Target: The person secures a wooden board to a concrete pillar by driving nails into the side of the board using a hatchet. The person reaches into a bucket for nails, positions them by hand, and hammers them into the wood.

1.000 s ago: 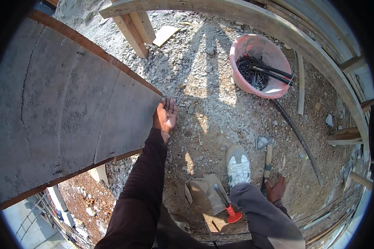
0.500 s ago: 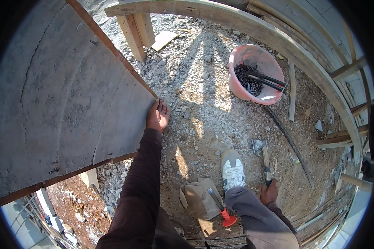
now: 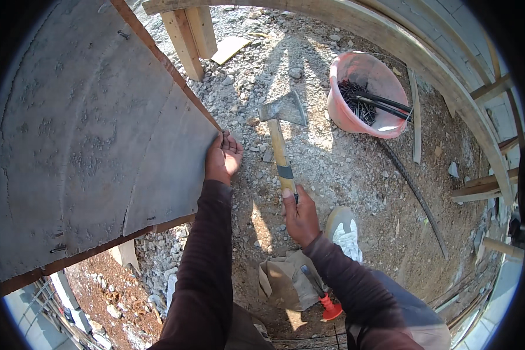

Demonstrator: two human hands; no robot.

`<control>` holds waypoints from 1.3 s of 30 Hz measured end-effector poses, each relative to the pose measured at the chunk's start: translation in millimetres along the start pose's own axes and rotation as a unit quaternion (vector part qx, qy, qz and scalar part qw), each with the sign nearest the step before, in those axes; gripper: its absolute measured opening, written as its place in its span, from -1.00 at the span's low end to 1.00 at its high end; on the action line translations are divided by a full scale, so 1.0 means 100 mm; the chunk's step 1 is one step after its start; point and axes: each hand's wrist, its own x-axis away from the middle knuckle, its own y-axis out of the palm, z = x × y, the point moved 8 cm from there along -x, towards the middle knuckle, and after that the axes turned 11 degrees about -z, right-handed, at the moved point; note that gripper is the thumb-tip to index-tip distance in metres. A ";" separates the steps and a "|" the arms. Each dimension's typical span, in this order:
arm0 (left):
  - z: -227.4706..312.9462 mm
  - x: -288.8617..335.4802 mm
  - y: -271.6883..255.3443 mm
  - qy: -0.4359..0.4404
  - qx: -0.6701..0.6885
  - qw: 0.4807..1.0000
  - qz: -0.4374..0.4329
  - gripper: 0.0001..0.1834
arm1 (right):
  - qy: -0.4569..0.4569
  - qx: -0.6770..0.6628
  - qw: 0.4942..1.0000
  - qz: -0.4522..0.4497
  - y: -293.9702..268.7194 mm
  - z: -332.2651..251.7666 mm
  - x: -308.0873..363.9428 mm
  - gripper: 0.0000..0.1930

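Note:
In my right hand [image 3: 302, 217] is a hatchet [image 3: 281, 153] with a worn metal head, a wooden handle and dark tape round it. Its head is raised over the gravel, the flared blade toward the right. My left hand [image 3: 223, 156] is closed at the right corner of a large grey panel [image 3: 108, 134] with a brown wooden edge. Fingers curl beside that corner; whether something small is pinched there is hidden. Several nails stick out of the panel's face. The hatchet head is apart from the panel.
A pink bucket [image 3: 367, 93] of nails, with dark-handled tools in it, stands at the far right. A steel bar [image 3: 414, 189] lies below it. Near my shoe [image 3: 345, 234] are a brown paper bag [image 3: 286, 280] and a red-handled chisel [image 3: 331, 308]. A timber beam [image 3: 309, 13] spans the far side.
My right hand has brought the hatchet up from low beside my leg, leftward toward the panel's corner. The left hand stays at the corner. The view has shifted slightly.

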 end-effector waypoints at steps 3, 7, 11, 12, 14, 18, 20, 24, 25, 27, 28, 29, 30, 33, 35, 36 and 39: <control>0.02 0.02 -0.04 0.003 -0.030 0.999 0.020 -0.84 | 0.027 -0.030 0.999 0.006 0.73 0.44 -0.16 -0.56; 0.04 0.00 -0.05 0.003 -0.032 0.999 -0.019 -0.85 | 0.035 -0.036 0.998 0.046 0.95 0.63 -0.30 -0.57; 0.02 0.00 -0.02 -0.019 -0.074 0.996 -0.046 -0.86 | 0.013 0.053 0.998 0.019 0.85 0.52 -0.39 -0.53; 0.03 0.00 -0.05 -0.008 -0.063 0.998 -0.019 -0.86 | 0.013 0.056 0.998 0.034 0.79 0.49 -0.38 -0.53; 0.03 -0.02 -0.08 0.000 -0.035 0.999 0.003 -0.86 | 0.052 -0.009 0.999 0.012 0.76 0.51 -0.36 -0.52; 0.05 -0.07 -0.20 -0.009 -0.017 0.999 0.032 -0.86 | 0.003 -0.036 0.999 0.033 0.69 0.34 -0.34 -0.51; 0.06 -0.11 -0.13 -0.036 -0.062 0.997 -0.037 -0.82 | -0.002 -0.009 1.000 0.028 0.69 0.30 -0.36 -0.52; 0.04 -0.01 -0.09 0.003 -0.082 0.996 -0.040 -0.78 | 0.049 0.006 0.998 -0.034 0.73 0.42 -0.31 -0.56; 0.04 0.10 -0.10 0.012 -0.104 0.995 -0.007 -0.78 | 0.018 -0.030 0.999 0.002 0.66 0.41 -0.25 -0.57; -0.16 0.44 0.04 -0.098 -0.226 0.969 -0.033 -0.70 | 0.003 -0.057 0.998 0.036 0.60 0.45 -0.11 -0.63; -0.22 0.70 0.08 -0.156 -0.304 0.939 -0.045 -0.66 | -0.001 -0.059 0.997 0.058 0.59 0.47 -0.02 -0.63; -0.26 1.00 0.11 -0.219 -0.387 0.894 -0.051 -0.62 | 0.028 -0.060 0.997 0.045 0.64 0.53 0.03 -0.65; -0.20 1.35 0.17 -0.223 -0.461 0.855 -0.075 -0.57 | 0.046 -0.053 0.996 0.059 0.67 0.57 0.07 -0.67; 0.31 2.43 0.37 -0.063 -0.583 0.808 -0.055 -0.73 | 0.075 -0.050 0.993 0.072 0.86 0.57 0.14 -0.62; 0.73 3.08 0.33 0.063 -0.599 0.795 0.075 -0.77 | 0.019 -0.074 0.992 0.096 0.93 0.46 0.12 -0.64; 0.94 3.34 0.32 0.177 -0.587 0.778 0.138 -0.82 | 0.020 -0.083 0.991 0.099 0.97 0.44 0.13 -0.65; 1.34 3.69 0.51 0.379 -0.670 0.620 0.152 -0.23 | 0.014 -0.043 0.994 0.102 1.02 0.38 0.06 -0.65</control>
